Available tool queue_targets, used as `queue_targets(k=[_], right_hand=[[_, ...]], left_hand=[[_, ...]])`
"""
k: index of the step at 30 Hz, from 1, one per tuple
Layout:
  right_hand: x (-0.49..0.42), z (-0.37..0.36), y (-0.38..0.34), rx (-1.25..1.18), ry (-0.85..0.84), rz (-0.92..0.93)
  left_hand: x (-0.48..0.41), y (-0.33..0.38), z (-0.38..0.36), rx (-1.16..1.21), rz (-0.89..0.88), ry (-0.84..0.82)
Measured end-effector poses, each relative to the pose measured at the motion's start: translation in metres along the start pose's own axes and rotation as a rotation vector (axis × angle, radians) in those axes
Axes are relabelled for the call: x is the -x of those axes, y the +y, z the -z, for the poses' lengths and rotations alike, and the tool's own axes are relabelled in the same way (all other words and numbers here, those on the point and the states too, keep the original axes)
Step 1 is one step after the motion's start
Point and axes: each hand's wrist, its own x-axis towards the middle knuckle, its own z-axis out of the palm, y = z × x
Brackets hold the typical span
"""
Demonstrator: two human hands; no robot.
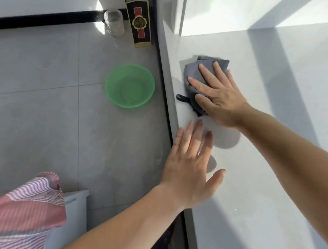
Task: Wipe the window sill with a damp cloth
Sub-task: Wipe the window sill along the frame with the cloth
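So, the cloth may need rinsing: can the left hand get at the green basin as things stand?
Probably, with a stoop: the left hand is open at the sill edge, and nothing stands between it and the green basin on the floor below.

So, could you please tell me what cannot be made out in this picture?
Head view:
grey cloth: largely under the right hand; dampness not tellable.
green basin: water inside or not, too faint.
window sill: cut off by right and bottom edges.
dark box: label too blurred to read.
left hand: fingertips blurred; contact below unclear.
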Motion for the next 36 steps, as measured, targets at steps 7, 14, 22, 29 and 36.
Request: queue_targets(k=[7, 14, 22, 29, 36], right_hand=[[0.038, 0.000, 0.038, -0.032, 0.052, -0.178], [0.101, -0.008, 0.074, -0.093, 0.262, -0.738], [0.052, 0.010, 0.133, -0.050, 0.296, -0.725], [0.085, 0.045, 0.245, -0.110, 0.293, -1.110], [0.186, 0.016, 0.243, -0.213, 0.426, -1.613]], left_hand=[[-0.001, 0.003, 0.005, -0.015, 0.021, -0.040], [-0.080, 0.003, 0.026, 0.051, -0.066, 0.001], [-0.198, 0.017, 0.041, 0.167, -0.237, -0.057], [-0.273, 0.047, 0.028, -0.063, -0.564, -0.185], [-0.291, 0.056, 0.014, -0.159, -0.732, -0.241]])
